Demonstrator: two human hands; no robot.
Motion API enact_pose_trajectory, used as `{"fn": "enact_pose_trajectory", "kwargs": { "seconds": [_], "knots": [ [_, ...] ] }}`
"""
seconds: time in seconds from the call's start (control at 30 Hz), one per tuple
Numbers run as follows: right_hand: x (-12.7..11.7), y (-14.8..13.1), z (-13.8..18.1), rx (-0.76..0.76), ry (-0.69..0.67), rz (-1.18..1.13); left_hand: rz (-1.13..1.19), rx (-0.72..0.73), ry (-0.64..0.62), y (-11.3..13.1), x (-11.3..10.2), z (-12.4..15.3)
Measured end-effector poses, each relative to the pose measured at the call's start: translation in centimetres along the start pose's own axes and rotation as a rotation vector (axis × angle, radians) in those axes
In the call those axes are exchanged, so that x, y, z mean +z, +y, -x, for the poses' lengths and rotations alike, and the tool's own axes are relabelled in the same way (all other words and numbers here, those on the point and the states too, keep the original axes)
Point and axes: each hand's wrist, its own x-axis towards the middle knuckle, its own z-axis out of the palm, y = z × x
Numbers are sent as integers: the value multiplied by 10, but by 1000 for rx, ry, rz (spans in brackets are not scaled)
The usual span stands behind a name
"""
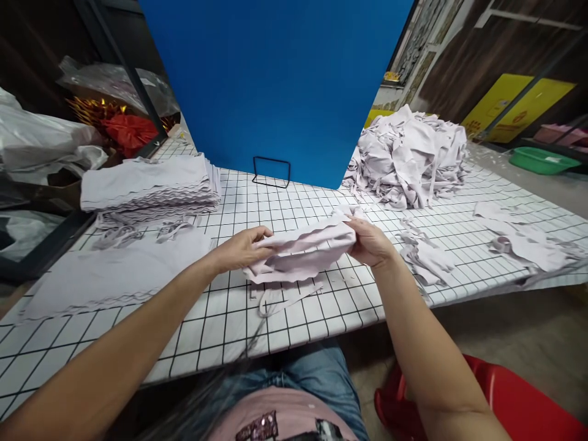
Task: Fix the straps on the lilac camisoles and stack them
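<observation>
Both my hands hold a small stack of pale lilac fabric pieces (305,251) just above the black-gridded white table (285,208). My left hand (241,248) is closed on the stack's left end, thumb on top. My right hand (371,243) grips its right end, fingers curled around the edge. Thin fabric strips dangle from the stack's underside onto the table.
A neat pile of folded fabric (149,187) sits at the left, with flat pieces (114,272) in front of it. A loose heap of scraps (408,156) lies at the back right, more scraps (523,239) at the right. A blue panel (275,86) stands behind. A red stool (505,398) is below right.
</observation>
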Motion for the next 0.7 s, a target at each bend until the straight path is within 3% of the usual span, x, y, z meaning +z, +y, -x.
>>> {"fn": "enact_pose_trajectory", "kwargs": {
  "seconds": [0.1,0.2,0.27,0.33,0.4,0.5,0.57,0.7],
  "knots": [
    [4,-2,0,-17,-29,45,213,11,-71,-5,0,4],
    [9,6,-4,42,-40,184,479,45,-59,-5,4,5],
    [14,13,-4,1,62,409,590,84,-23,-4,7,4],
    [22,16,1,-139,206,574,664,103,-13,-2,11,2],
    [33,15,10,-229,210,522,716,110,-25,2,17,-1],
    [52,12,26,-178,-20,319,756,151,-28,10,25,-6],
    [63,11,32,-181,-87,332,766,197,-8,15,30,-9],
    [70,16,32,-373,77,453,789,244,36,20,34,-13]
  ]
}}
